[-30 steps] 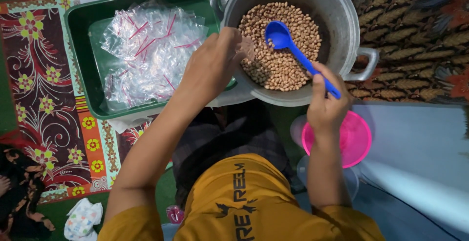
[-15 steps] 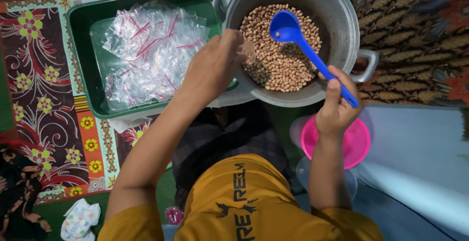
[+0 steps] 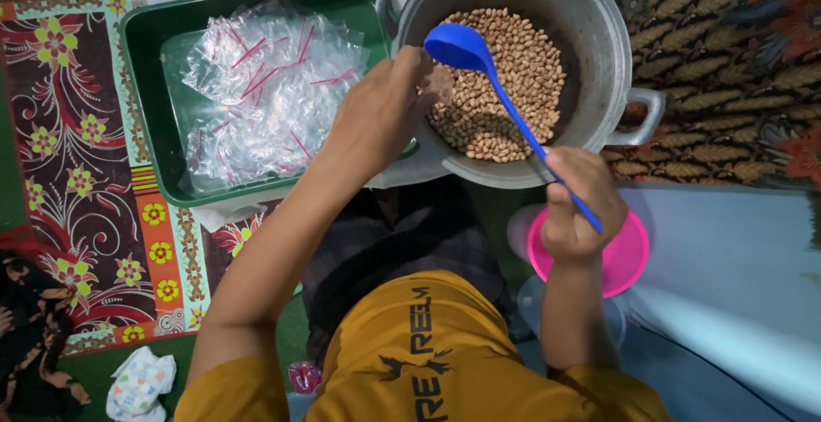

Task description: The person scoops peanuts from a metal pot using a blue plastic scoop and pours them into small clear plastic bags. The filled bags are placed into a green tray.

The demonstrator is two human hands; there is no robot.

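Observation:
A large grey metal pot [image 3: 599, 37] holds a heap of brown peanuts [image 3: 513, 80]. My right hand [image 3: 577, 204] grips the handle of a blue plastic ladle [image 3: 466, 46], its bowl raised over the peanuts near the pot's left side. My left hand [image 3: 385, 110] hovers at the pot's near-left rim and pinches a small clear plastic bag [image 3: 440, 88] next to the ladle's bowl. The bag is mostly hidden by my fingers.
A green tray [image 3: 141, 97] left of the pot holds several clear bags with red strips [image 3: 256, 88]. A pink lid [image 3: 629, 255] lies under my right hand. A patterned mat [image 3: 77, 174] covers the floor at left; blue cloth [image 3: 735, 251] lies at right.
My right hand has lifted the ladle out of the peanuts and swung its bowl left toward the bag in my left hand. The left hand has barely moved.

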